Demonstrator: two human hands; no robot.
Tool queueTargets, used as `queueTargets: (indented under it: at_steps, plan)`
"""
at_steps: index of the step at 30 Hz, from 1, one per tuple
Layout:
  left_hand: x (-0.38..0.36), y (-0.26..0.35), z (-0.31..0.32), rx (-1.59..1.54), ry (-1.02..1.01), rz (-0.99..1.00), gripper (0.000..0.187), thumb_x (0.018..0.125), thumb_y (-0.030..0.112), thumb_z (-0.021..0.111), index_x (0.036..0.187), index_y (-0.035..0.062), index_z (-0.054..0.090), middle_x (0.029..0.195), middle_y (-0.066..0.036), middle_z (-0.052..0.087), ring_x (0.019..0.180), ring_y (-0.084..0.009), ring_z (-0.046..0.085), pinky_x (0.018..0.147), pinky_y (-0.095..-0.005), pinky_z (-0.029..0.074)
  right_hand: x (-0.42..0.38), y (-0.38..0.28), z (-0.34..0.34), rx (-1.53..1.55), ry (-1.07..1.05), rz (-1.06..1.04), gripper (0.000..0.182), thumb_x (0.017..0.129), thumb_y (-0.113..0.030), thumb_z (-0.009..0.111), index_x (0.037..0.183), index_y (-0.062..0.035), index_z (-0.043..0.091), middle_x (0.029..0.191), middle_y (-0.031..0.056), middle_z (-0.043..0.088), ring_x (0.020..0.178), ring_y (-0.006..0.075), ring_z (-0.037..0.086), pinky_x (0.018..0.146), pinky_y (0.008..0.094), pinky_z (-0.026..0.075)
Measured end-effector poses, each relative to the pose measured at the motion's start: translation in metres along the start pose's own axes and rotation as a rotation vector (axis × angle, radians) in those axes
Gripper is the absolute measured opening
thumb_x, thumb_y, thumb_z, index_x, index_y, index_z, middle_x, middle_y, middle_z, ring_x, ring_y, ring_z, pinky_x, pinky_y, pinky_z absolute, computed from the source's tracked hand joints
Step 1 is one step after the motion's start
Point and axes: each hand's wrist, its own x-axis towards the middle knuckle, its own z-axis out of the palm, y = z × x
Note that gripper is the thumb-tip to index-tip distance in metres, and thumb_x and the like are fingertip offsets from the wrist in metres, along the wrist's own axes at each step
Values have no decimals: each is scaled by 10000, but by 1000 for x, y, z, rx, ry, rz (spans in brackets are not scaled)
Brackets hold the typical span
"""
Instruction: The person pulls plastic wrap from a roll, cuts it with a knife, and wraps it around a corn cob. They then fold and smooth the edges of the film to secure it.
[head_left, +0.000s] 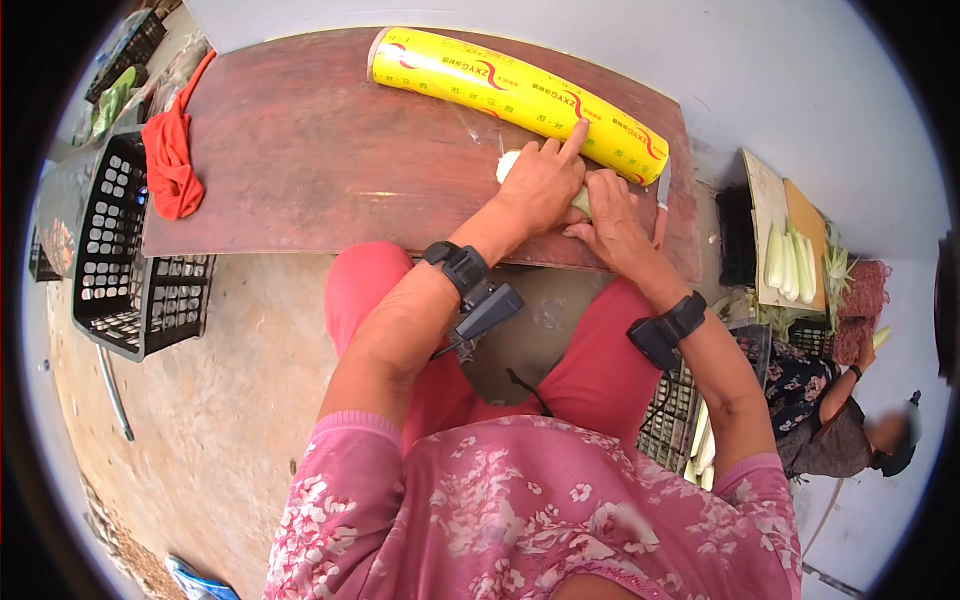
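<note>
Nearest us are our pink floral top and red trousers, with a strapped device on each wrist. Past our knees lies the table (300, 150), a worn red board.

At about one o'clock our hands meet over a pale, peeled corn cob (508, 163). Our left hand (545, 185) lies on top of it, index finger stretched out to touch the yellow wrap roll (515, 92) behind. Our right hand (612, 215) closes its fingers around the cob's greenish near end; the hands hide most of the cob. A clear film runs from the roll toward the cob.

A knife (662, 195) lies just beside our right hand at two o'clock; a sideways slip could bring that hand onto the blade. The film may also bunch or tear if we pull unevenly, we judge.

At ten o'clock a red cloth (170, 160) hangs over the table edge, above a black crate (130, 270). At three o'clock another person sits by a board of peeled cobs (788, 262).
</note>
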Motion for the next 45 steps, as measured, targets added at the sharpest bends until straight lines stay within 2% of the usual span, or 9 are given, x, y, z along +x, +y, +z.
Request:
queueTargets:
  at_steps: [5,9,15,20,26,29,32,36,45]
  plan:
    - [-3,-4,-6,-117,85,42,535,697,372,801,1111,84,623,1274,-159,523,1084,-307,567,869,-429,464,9,25,10,249,-46,22,609,737,-169,788,1246,-77,466,1172,125,488,1148,335,484,919,482,385]
    - [-11,-8,-2,-68,108,78,467,728,380,782,1069,104,619,1099,-81,578,1032,-262,572,871,-405,426,10,38,12,213,-82,-15,595,767,-189,768,1270,-91,466,1183,135,504,1175,336,483,940,480,380]
    - [-17,-15,-2,58,89,-25,510,688,406,812,1074,151,597,1029,-58,580,1024,-260,567,812,-414,464,18,43,6,207,-156,-14,524,803,-232,746,1245,-92,502,1185,146,525,1180,346,480,950,488,376]
    - [-10,-22,1,20,15,-55,560,670,448,818,1077,136,592,1004,-68,592,1007,-275,578,814,-423,482,31,47,2,51,-221,-25,534,791,-201,760,1252,-60,529,1148,175,550,1142,375,508,991,463,404]
    - [-8,-16,-9,-34,-112,-107,551,687,477,812,1051,112,617,1025,-96,623,1009,-299,606,834,-435,508,32,48,-6,105,-350,27,504,822,-232,725,1276,-117,539,1209,131,520,1167,332,481,959,513,359]
    - [-5,-14,-12,-75,-185,-154,572,693,489,811,1079,107,633,1077,-109,638,1049,-313,610,869,-436,513,37,37,-17,60,-441,90,509,828,-221,725,1287,-102,540,1237,129,513,1200,317,468,960,506,354]
    - [1,-15,-15,-92,-224,-179,599,699,490,811,1125,106,638,1123,-118,645,1085,-324,605,897,-435,516,29,37,-3,5,-300,127,583,788,-203,776,1300,-94,519,1257,118,504,1234,303,452,950,497,354]
    - [4,-14,-19,-106,-267,-224,611,704,487,814,1170,126,653,1184,-116,647,1140,-326,591,940,-419,510,17,0,-4,-112,-11,-3,742,679,-201,856,1313,-116,480,1254,85,495,1211,286,473,946,469,349]
    - [0,-16,-24,-104,-280,-253,580,669,292,866,1137,90,588,1200,-119,605,1162,-338,559,940,-437,504,26,17,2,-149,-2,-119,614,710,-180,811,1247,-116,519,1144,55,546,1110,257,506,905,417,362]
